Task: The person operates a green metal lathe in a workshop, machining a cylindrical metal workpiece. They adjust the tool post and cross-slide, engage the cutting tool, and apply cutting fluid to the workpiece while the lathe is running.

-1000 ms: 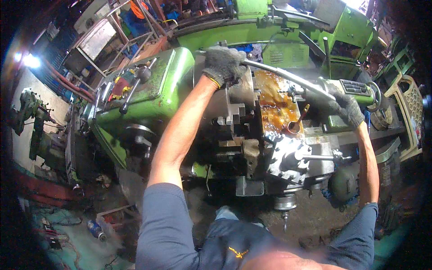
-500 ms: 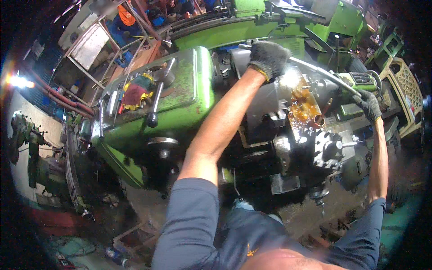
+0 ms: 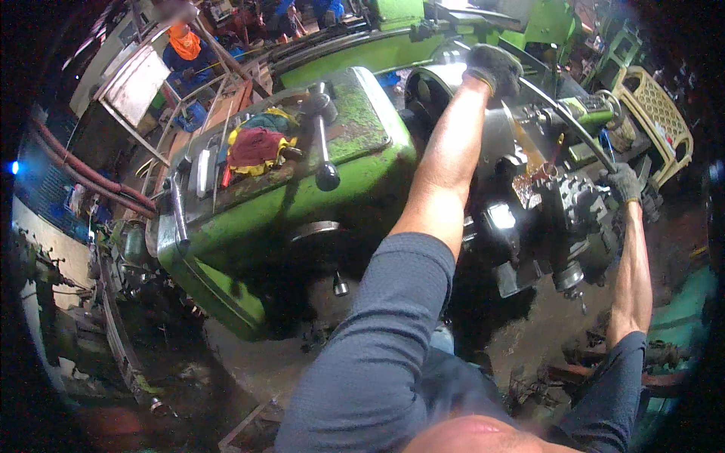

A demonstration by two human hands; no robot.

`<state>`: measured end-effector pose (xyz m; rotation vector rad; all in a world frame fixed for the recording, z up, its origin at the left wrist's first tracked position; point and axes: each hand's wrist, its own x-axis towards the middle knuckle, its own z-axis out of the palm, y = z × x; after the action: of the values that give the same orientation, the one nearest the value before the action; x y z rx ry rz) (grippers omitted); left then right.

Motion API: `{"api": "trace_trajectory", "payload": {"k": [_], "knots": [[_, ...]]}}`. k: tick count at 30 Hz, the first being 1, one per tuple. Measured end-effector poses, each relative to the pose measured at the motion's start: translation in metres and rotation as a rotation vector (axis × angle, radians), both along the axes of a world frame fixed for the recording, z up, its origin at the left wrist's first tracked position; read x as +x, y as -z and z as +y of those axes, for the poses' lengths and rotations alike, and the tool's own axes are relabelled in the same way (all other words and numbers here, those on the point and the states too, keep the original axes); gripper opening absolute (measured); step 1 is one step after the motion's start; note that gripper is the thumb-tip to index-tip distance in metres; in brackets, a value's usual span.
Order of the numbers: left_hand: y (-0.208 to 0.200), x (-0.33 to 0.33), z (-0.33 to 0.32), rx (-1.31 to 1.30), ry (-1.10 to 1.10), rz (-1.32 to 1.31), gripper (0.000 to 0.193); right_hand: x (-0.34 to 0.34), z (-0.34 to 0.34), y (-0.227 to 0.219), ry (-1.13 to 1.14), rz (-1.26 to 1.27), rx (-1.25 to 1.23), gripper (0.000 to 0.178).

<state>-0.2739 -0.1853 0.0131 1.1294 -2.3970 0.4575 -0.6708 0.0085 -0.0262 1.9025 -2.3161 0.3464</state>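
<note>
A long metal rod (image 3: 568, 121) slants across the right part of a green lathe (image 3: 362, 170). My left hand (image 3: 495, 69), in a dark knitted glove, is closed round its far end, above the lathe's bed. Lower down, my gloved right hand (image 3: 624, 183) grips the near end, close to the tool post (image 3: 578, 200). Below the rod lies an oily, brown-stained metal surface (image 3: 527, 155). Just left of my left hand is a dark round chuck or plate (image 3: 424, 89), partly hidden by my forearm.
A ball-ended lever (image 3: 325, 147) and a maroon and yellow cloth (image 3: 258, 149) are on the headstock. A beige plastic chair (image 3: 655, 102) stands at the right. A person in orange (image 3: 183, 44) is at the back left, near a wooden bench and red hoses (image 3: 83, 170).
My view has shifted, so the headstock appears larger and further right. Both hands keep hold of the rod, which now slopes down more steeply to the right; my right hand sits lower.
</note>
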Motion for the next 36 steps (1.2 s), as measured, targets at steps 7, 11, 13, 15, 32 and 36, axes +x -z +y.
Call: {"api": "trace_trajectory", "payload": {"k": [7, 11, 13, 15, 32, 36], "knots": [[-0.004, 0.018, 0.039, 0.016, -0.036, -0.030, 0.027, -0.002, -0.009, 0.028, -0.033, -0.104, 0.005, 0.026], [-0.004, 0.001, 0.031, -0.021, 0.043, 0.006, 0.032, -0.013, 0.012, 0.017, 0.013, -0.072, -0.032, 0.027], [-0.013, -0.002, 0.027, -0.097, 0.050, -0.003, 0.033, 0.006, 0.032, 0.013, -0.045, 0.041, -0.103, 0.029], [0.005, 0.041, -0.016, -0.138, 0.084, -0.058, 0.029, 0.081, 0.042, 0.033, 0.020, -0.051, -0.039, 0.034], [0.000, 0.022, 0.003, -0.087, 0.211, -0.205, 0.020, -0.030, 0.093, 0.040, -0.217, -0.363, 0.768, 0.031], [-0.008, 0.006, 0.016, -0.003, -0.061, -0.214, 0.026, -0.092, 0.174, 0.073, -0.395, -0.482, 0.614, 0.041]]}}
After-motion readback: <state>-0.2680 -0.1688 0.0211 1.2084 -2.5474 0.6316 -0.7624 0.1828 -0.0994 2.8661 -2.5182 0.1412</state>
